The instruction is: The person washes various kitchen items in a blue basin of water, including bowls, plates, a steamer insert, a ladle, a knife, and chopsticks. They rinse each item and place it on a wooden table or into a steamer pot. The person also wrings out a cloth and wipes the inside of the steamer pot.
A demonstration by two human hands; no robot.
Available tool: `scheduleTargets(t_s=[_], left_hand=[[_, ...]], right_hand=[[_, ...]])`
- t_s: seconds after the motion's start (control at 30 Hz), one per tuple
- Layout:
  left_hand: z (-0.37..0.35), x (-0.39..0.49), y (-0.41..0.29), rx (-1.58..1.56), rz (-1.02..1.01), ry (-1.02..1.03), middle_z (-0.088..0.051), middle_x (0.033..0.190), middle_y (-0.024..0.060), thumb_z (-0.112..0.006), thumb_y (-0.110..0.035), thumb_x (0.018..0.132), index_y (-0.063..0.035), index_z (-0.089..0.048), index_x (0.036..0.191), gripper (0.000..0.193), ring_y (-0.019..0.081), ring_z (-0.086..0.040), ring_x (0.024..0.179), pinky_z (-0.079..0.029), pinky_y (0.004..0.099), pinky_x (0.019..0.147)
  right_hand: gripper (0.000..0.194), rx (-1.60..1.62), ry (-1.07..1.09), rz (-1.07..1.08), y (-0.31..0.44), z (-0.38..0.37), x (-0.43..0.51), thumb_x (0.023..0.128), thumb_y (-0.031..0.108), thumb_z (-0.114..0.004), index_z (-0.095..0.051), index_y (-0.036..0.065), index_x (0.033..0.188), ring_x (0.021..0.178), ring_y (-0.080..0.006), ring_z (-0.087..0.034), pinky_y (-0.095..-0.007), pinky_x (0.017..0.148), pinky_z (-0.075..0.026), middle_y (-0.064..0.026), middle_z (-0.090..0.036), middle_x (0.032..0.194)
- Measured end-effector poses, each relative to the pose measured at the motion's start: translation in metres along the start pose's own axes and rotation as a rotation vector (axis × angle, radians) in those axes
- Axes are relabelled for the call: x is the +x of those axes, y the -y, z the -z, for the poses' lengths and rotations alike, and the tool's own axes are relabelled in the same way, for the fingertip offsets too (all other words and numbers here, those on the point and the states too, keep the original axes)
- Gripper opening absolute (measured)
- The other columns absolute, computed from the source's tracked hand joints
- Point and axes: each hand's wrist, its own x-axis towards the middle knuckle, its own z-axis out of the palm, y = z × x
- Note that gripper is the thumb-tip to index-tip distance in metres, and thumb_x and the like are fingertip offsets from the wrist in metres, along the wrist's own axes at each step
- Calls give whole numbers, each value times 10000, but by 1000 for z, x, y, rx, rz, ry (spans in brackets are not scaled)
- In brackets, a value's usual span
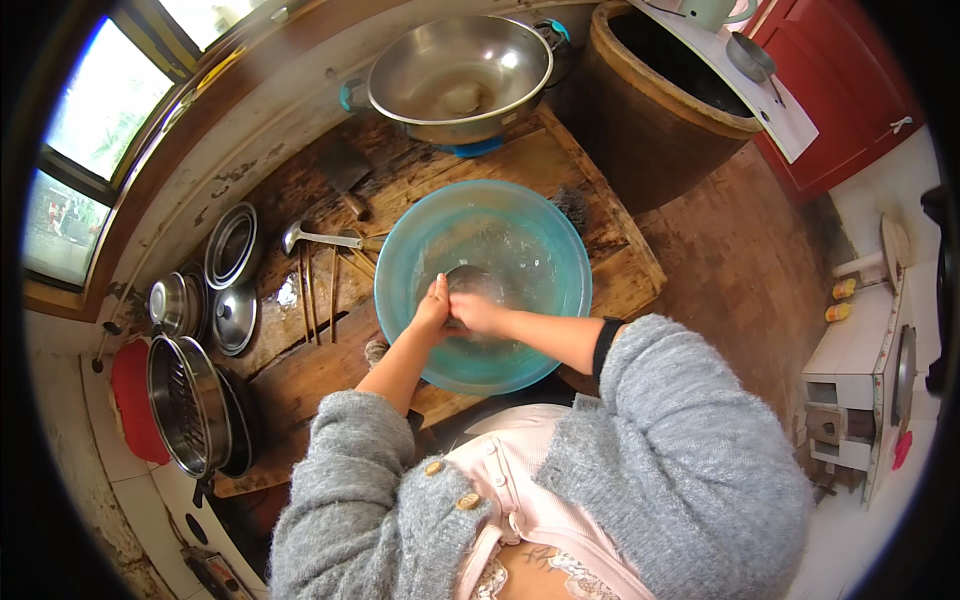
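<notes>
A translucent teal plastic basin (574, 247) holding water sits in front of me. Inside it, a round greyish bowl (471, 277) shows only in part, behind my hands. My left hand (432, 309) grips the bowl's near left side, its thumb raised along the edge. Against the bowl and close to the left hand is my right hand (478, 313), with its fingers curled. Its fingertips are hidden, so whether it holds anything is unclear.
A wooden table (330, 382) carries a cleaver (345, 169), a metal ladle (322, 238), chopsticks (306, 292) and a dark scouring pad (571, 206). Pot lids (234, 319) and pans (187, 405) line the left. Behind stand a large steel wok (457, 75) and an earthenware vat (637, 112).
</notes>
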Motion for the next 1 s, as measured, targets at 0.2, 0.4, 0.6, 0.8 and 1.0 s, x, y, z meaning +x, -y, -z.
scheduleTargets(t_s=[0.2,0.4,0.6,0.8,1.0], left_hand=[[-1,-1,-18,362,-120,-77,-476,1176,113,-382,-149,860,-170,-391,1245,386,355,-582,868,-552,443,513],[-6,-2,-14,42,-84,-148,-489,1158,108,-342,91,730,-159,-385,1231,562,338,-562,937,-555,477,589],[-16,19,25,-174,148,-35,-566,1016,135,-455,-3,800,-31,-455,1124,326,313,-580,919,-547,438,683],[-27,21,29,-75,367,227,-582,976,162,-494,-220,871,39,-474,1081,334,286,-590,905,-533,386,694],[-11,-21,-3,-74,-228,44,-552,973,115,-599,-321,798,6,-488,1097,456,224,-568,845,-493,390,733]], right_hand=[[439,-2066,118,360,-1,69,-24,797,220,-434,-454,199,1236,1295,-193,-222,-521,1042,-109,-16,-463,1256],[282,-1470,-80,80,2,44,-43,734,105,-504,-608,78,994,1232,-291,-318,-478,1016,-229,-99,-488,1180],[465,-729,-676,365,-4,44,-60,711,125,-619,-464,55,1143,1123,-349,-426,-384,950,-356,-194,-395,1249],[635,67,-609,-298,-7,47,-35,703,83,-550,-289,107,1282,991,-348,-510,-422,631,-526,-191,-437,1178],[479,625,-423,-144,6,40,-37,738,45,-510,-398,67,1203,899,-215,-545,-352,689,-495,-100,-516,1053]])
